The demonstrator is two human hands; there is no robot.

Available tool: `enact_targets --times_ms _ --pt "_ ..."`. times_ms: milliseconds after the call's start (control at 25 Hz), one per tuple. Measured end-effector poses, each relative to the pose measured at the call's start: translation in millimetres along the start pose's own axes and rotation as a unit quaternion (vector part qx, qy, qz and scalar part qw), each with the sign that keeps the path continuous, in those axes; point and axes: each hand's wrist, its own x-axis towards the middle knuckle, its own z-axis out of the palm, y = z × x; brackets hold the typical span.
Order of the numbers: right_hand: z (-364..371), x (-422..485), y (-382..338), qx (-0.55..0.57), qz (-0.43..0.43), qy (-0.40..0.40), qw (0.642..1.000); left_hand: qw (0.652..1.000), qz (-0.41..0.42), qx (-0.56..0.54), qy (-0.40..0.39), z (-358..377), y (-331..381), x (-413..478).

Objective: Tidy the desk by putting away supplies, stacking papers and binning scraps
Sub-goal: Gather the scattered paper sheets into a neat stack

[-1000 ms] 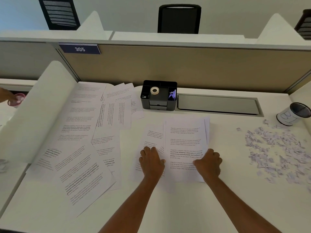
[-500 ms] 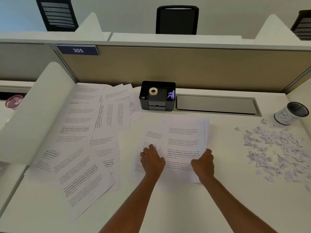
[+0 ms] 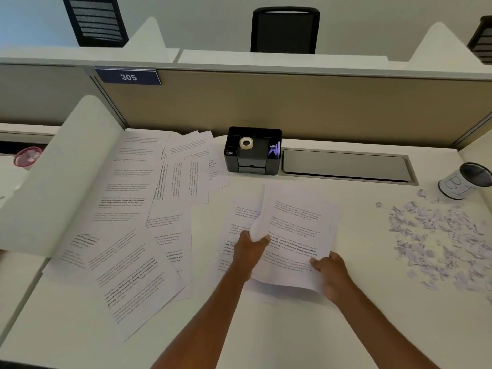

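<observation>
A person held a sheaf of printed white sheets (image 3: 295,230) just in front of a black plastic desk organiser (image 3: 254,158) on a white desk (image 3: 266,331).

The left hand (image 3: 250,251) curled its fingers round the sheaf's left edge, which bowed upward; the right hand (image 3: 331,271) pinched the near right corner between thumb and fingers. To the organiser's left lay loose printed pages (image 3: 133,209), fanned out; well to its right, torn white paper scraps (image 3: 436,235).
</observation>
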Motion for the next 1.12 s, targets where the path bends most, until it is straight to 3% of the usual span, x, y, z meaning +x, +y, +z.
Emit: enact_targets --times_ms 240,600,800,960,1120 --pt "-21 -8 21 0.011 0.051 -0.029 0.998 0.992 -0.018 -0.102 -0.071 -12 1 -5" --pt "-9 -23 8 0.019 -0.016 -0.012 1.000 0.984 0.009 -0.153 -0.092 -34 -18 -19" --pt "16 -30 8 -0.047 -0.047 -0.025 0.997 0.999 0.042 0.004 0.016 -52 -35 -32" --pt "28 -38 18 -0.118 -0.067 -0.039 0.990 0.951 0.037 0.266 0.152 -54 -51 -35" --pt "36 -51 24 -0.156 -0.083 -0.026 0.984 0.946 -0.006 0.279 0.166 -47 -56 -46"
